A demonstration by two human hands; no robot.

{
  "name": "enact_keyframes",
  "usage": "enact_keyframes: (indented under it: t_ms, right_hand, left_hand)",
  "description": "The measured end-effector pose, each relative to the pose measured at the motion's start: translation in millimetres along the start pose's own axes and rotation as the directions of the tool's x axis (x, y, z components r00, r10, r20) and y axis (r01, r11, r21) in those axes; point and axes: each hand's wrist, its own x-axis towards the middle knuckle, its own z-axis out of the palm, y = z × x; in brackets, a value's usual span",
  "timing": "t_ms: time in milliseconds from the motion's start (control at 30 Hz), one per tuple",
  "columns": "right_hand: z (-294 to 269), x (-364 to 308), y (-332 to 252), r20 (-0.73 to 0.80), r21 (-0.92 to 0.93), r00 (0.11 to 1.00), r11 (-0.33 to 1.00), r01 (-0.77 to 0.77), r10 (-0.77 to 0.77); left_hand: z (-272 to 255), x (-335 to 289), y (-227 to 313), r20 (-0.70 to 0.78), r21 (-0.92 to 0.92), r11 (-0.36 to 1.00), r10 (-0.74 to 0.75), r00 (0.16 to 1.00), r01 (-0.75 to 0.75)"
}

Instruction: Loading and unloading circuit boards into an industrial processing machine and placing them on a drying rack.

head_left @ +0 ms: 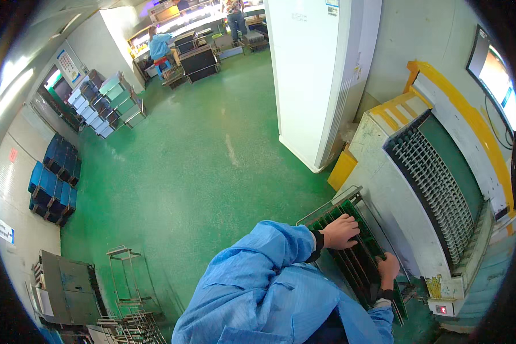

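Note:
Below me to the right, several thin green panels (pixel 350 265) that look like circuit boards stand on edge in a metal rack (pixel 358 193). My left hand (pixel 341 231) lies across their top edges toward the far end, its fingers bent down over them. Nearer to me, my right hand (pixel 388 267) is closed around the edge of a green panel on the rack's right side. Its fingertips are partly hidden. Blue sleeves and dark wrist bands cover both wrists. My left sleeve hides part of the rack's near end.
Right of the rack stands a machine with a roller conveyor (pixel 433 183). A tall white cabinet (pixel 307 74) is ahead. Wire racks (pixel 126 275) stand at lower left, blue bins (pixel 54 182) along the left wall. Stacked crates (pixel 114 94) and two people are farther off.

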Motion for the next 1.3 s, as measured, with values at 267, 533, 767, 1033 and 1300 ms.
enact_keyframes:
  t_ms: [267,533,767,1033,1300]
  right_hand:
    - [-1.9,4.2,-2.0,0.015,-0.008,1.0,1.0,-0.008,0.008]
    - [-2.8,7.8,-1.9,-0.001,0.008,1.0,1.0,0.013,-0.013]
    - [-7.7,10.4,-4.8,0.03,-0.022,1.0,1.0,0.002,-0.002]
    - [-9.3,14.4,-4.4,0.055,-0.034,0.998,0.999,-0.013,0.014]
    - [-7.0,18.5,-1.0,0.074,-0.062,0.997,0.998,-0.021,0.025]
  left_hand:
    - [1.3,1.8,-2.9,0.008,-0.003,1.0,0.002,1.0,-0.002]
    - [1.3,5.1,-5.5,0.021,0.001,1.0,-0.007,1.0,0.007]
    - [-1.6,7.2,-6.2,0.031,-0.012,1.0,0.001,1.0,0.0]
    - [-1.3,9.2,-6.6,0.055,-0.005,1.0,-0.006,0.998,0.007]
    - [-1.0,9.9,-6.3,0.026,0.001,1.0,-0.004,1.0,0.004]
